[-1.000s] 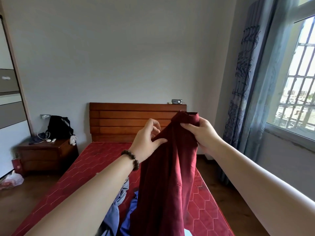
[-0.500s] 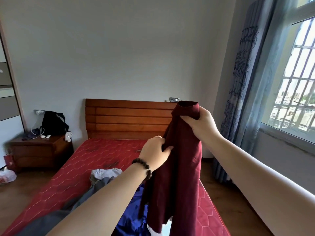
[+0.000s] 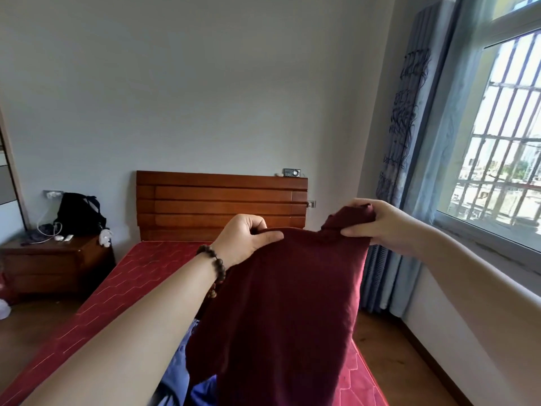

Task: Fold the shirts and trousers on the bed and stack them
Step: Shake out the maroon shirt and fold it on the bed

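1. I am looking from a head-worn camera down the length of a bed [image 3: 123,291] with a red quilted cover. A wooden headboard [image 3: 221,205] stands against the far wall.

2. Both of my hands are raised in front of me, holding a dark red garment [image 3: 281,312] in the air above the near part of the bed. It hangs free and touches nothing that I can see.

3. My left hand [image 3: 244,240], with a bead bracelet [image 3: 215,266] at the wrist, is closed on the garment's top edge, thumb lying over the cloth and fingers curled behind it.

4. My right hand [image 3: 377,224] pinches a bunched corner of the same edge, further right and slightly higher, near the curtain [image 3: 401,159].

5. I judge the two hands are set apart along one edge so the cloth spreads out flat under its own weight. That shows its shape before any fold is made.

6. I cannot tell whether this piece is a shirt or trousers, since its lower part runs out of view.

7. Beneath it, at the near edge, blue clothing [image 3: 178,373] lies crumpled on the bed, apparently waiting its turn.

8. No folded stack is in sight, so I judge the task is at an early stage.
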Demonstrator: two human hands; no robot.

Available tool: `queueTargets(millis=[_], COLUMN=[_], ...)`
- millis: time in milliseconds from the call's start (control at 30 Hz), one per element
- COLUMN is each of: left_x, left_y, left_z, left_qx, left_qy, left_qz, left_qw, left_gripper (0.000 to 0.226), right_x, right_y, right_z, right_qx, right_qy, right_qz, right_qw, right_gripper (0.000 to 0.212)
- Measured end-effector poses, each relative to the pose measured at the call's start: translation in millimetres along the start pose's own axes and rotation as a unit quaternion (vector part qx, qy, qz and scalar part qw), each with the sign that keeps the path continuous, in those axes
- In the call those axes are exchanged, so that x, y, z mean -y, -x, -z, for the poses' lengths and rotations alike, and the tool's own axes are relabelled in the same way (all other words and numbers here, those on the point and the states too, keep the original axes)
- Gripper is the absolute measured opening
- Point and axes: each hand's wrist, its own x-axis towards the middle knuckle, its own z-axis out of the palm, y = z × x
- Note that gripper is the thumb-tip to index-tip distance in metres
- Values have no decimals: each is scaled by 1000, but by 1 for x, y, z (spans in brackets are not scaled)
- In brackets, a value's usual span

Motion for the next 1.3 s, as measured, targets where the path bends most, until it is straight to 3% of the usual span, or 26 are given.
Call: queueTargets(millis=[67, 200, 400, 500, 733, 833, 967, 1033, 1133, 1200, 1300], left_x=[-6, -11, -14, -12, -2, 6, 25, 32, 33, 26, 22], left_y=[-1, -3, -5, -5, 0, 7, 15, 17, 20, 22, 28], left_z=[4, 6, 4, 6, 35, 44, 39, 35, 32, 28, 15], left_qx=[36, 101, 115, 109, 32, 48, 75, 105, 130, 60, -149], left_qy=[29, 90, 103, 102, -51, -160, -231, -262, -290, -282, -212], left_qz=[-2, 9, 0, -4, -50, -73, -81, -66, -59, -69, -120], left_qw=[999, 991, 988, 989, 997, 983, 967, 957, 946, 955, 958], left_gripper=[43, 22, 15, 19, 39, 47, 65, 57, 9, 7, 27], right_x=[-2, -7, -17, -19, -23, -13, 4, 10, 21, 28, 27], right_y=[6, 12, 3, -4, -20, -25, -32, -35, -38, -38, -30], right_z=[5, 1, -42, -66, -68, -58, -54, -56, -57, -59, -63], right_qx=[49, 109, 156, 169, 74, 5, -17, -25, -70, -145, -242], right_qy=[-2, 40, 230, 275, 415, 412, 412, 434, 458, 448, 423], right_qz=[-46, -78, -44, -34, 24, 50, 80, 91, 117, 165, 232], right_qw=[998, 990, 959, 946, 907, 910, 908, 896, 878, 866, 841], right_gripper=[41, 42, 30, 32, 22, 17, 11, 13, 13, 14, 12])
